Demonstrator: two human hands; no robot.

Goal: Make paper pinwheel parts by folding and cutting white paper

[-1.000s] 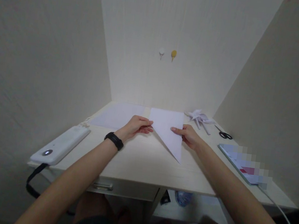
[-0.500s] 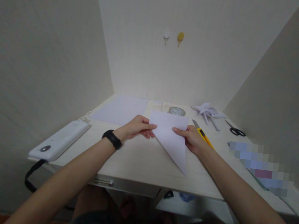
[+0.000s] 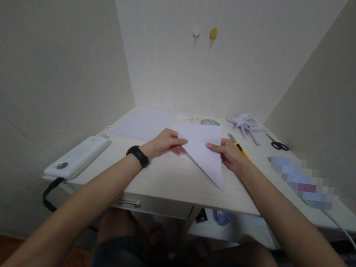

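Currently, your left hand (image 3: 167, 142) pinches the left edge of a white paper sheet (image 3: 199, 142) while your right hand (image 3: 230, 154) grips its right edge, both closed on it. You have the sheet over the middle of the worktop (image 3: 159, 181), its pointed corner toward you. Just beside your right hand lies a yellow cutter (image 3: 240, 148), and black scissors (image 3: 280, 145) lie farther right, near some folded paper (image 3: 244, 122).

a white boxy device (image 3: 78, 156) lay at the desk's (image 3: 165, 184) left end, its black strap (image 3: 46, 196) hanging below the desk's front edge. black-handled scissors (image 3: 274, 142) lay toward the desk's far right corner. above the desk, a white hook (image 3: 196, 31) and a yellow hook (image 3: 213, 33) were fixed side by side on the wall (image 3: 237, 76).
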